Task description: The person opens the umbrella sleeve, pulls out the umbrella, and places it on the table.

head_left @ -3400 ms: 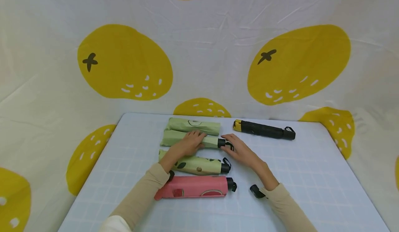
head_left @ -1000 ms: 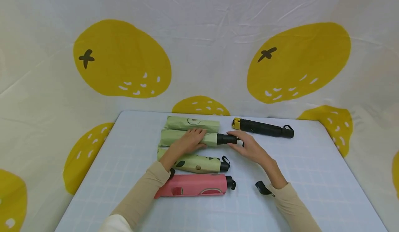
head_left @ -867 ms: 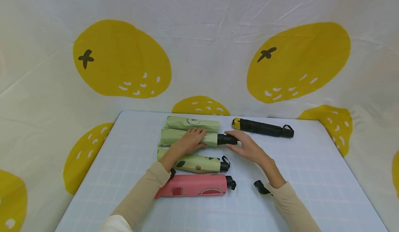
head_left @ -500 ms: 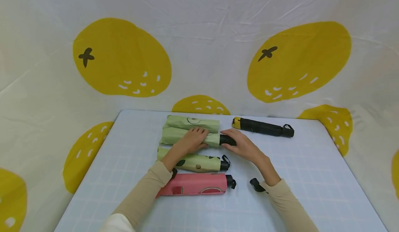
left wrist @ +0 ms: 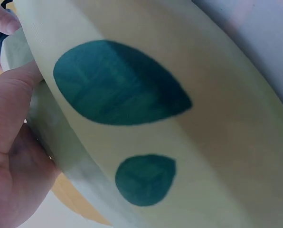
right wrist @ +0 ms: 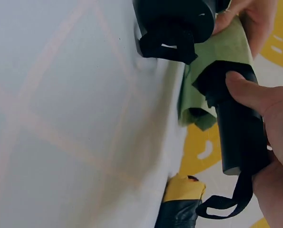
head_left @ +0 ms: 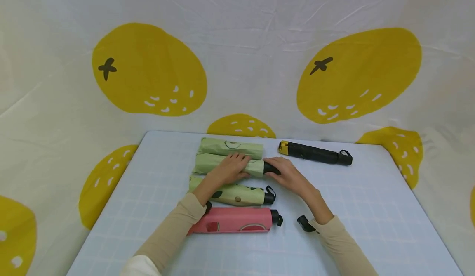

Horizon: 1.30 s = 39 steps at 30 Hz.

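My left hand [head_left: 227,171] grips a pale green folded umbrella [head_left: 256,168], fingers over its top and thumb on the near side. At its right end, my right hand [head_left: 290,177] holds the black handle [right wrist: 239,137]. In the right wrist view the right thumb lies on the handle close to the cover's edge, and a wrist strap [right wrist: 222,206] dangles from the end. A leaf-print green umbrella [left wrist: 217,104] fills much of the left wrist view, hiding most of the held one. My left fingertips are hidden there.
An avocado-print green umbrella [head_left: 230,147] lies just behind the held one. In front is a pink watermelon-print umbrella [head_left: 237,219], partly under my left forearm. A black umbrella with a yellow end [head_left: 315,153] lies at the back right of the table [head_left: 371,210].
Over the earlier frames more black handle came out of the green cover. Since a second ago my right hand has shifted left along the handle, nearer the cover. My left hand stays on the umbrella.
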### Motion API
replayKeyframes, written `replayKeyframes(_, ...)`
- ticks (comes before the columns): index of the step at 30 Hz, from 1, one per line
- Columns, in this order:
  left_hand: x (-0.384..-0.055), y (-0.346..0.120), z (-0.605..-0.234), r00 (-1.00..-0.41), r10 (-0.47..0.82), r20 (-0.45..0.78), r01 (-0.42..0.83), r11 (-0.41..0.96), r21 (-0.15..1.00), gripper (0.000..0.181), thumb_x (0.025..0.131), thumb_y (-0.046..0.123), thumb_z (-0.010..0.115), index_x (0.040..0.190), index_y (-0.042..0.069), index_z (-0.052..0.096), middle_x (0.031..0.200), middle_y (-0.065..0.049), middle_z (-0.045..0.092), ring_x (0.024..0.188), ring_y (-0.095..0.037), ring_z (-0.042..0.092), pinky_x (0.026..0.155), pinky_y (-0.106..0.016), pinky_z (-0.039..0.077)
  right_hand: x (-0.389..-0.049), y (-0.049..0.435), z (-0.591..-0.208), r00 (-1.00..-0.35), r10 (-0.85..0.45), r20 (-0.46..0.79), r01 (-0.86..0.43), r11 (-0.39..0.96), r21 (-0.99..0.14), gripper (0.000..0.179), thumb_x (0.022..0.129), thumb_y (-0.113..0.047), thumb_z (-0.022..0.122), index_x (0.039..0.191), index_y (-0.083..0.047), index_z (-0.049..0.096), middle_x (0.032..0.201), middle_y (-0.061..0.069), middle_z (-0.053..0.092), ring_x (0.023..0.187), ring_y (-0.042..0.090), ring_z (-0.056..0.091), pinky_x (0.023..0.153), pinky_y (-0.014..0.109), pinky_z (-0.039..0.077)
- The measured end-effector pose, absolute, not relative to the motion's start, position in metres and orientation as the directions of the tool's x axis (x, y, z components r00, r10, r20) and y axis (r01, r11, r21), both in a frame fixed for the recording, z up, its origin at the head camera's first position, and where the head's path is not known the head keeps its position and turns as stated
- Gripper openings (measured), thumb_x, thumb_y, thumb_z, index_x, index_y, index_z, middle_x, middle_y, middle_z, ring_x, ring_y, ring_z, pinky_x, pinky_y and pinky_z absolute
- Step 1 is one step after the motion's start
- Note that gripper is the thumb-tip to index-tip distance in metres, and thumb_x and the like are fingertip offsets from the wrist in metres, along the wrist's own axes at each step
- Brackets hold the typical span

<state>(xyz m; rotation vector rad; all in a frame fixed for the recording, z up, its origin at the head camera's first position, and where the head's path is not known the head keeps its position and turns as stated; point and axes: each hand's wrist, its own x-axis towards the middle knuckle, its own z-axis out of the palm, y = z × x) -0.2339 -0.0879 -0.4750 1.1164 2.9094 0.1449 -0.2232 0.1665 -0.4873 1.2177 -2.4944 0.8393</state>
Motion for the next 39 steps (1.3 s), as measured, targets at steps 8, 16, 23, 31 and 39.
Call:
replayKeyframes(8, -0.236, -0.092, -0.475, -0.760, 0.650, -0.021, 0.642, 0.755, 0.133, 0.060, 0.098, 0.039, 0.070, 0.145, 0.007, 0.050, 0.139, -0.017, 0.056, 0.131, -0.036, 0.053, 0.109, -0.050, 0.042, -0.221, 0.174, -0.489, -0.598, -0.610, 0.519, -0.801, 0.469, -0.373, 0.045, 0.082, 0.001, 0.084, 0.124, 0.007, 0.068, 0.117, 0.018, 0.072, 0.108, 0.036, 0.068, 0.092, 0.052, 0.054)
replayKeyframes(16, -0.235, -0.096, -0.468, -0.750, 0.660, -0.036, 0.644, 0.742, 0.185, 0.060, 0.099, 0.033, 0.071, 0.147, 0.006, 0.047, 0.141, -0.019, 0.054, 0.133, -0.037, 0.050, 0.111, -0.051, 0.040, -0.221, 0.187, -0.491, -0.634, -0.586, 0.505, -0.774, 0.473, -0.422, 0.044, 0.083, 0.002, 0.083, 0.124, 0.004, 0.069, 0.119, 0.016, 0.072, 0.107, 0.031, 0.067, 0.091, 0.050, 0.054)
replayKeyframes(23, -0.235, -0.095, -0.466, -0.753, 0.653, -0.083, 0.627, 0.750, 0.212, 0.060, 0.100, 0.031, 0.070, 0.147, 0.004, 0.044, 0.142, -0.019, 0.053, 0.134, -0.037, 0.049, 0.112, -0.052, 0.039, -0.218, 0.191, -0.487, -0.631, -0.577, 0.519, -0.776, 0.468, -0.423, 0.042, 0.083, 0.000, 0.083, 0.123, 0.003, 0.070, 0.118, 0.016, 0.073, 0.109, 0.033, 0.067, 0.093, 0.051, 0.053)
replayKeyframes(31, -0.235, -0.096, -0.469, -0.747, 0.661, -0.069, 0.634, 0.740, 0.222, 0.057, 0.102, 0.029, 0.067, 0.147, 0.003, 0.043, 0.141, -0.020, 0.054, 0.133, -0.038, 0.049, 0.111, -0.053, 0.040, -0.220, 0.197, -0.489, -0.617, -0.573, 0.539, -0.786, 0.469, -0.403, 0.044, 0.081, 0.001, 0.085, 0.122, 0.004, 0.070, 0.118, 0.017, 0.073, 0.111, 0.036, 0.067, 0.095, 0.055, 0.052)
replayKeyframes(39, -0.231, -0.090, -0.466, -0.761, 0.642, -0.091, 0.620, 0.761, 0.191, 0.047, 0.105, 0.029, 0.060, 0.140, 0.002, 0.043, 0.135, -0.022, 0.052, 0.125, -0.039, 0.050, 0.103, -0.054, 0.043, -0.216, 0.194, -0.480, -0.707, -0.570, 0.418, -0.707, 0.583, -0.400, 0.047, 0.085, -0.012, 0.085, 0.128, 0.002, 0.068, 0.123, 0.017, 0.071, 0.115, 0.035, 0.065, 0.100, 0.054, 0.050)
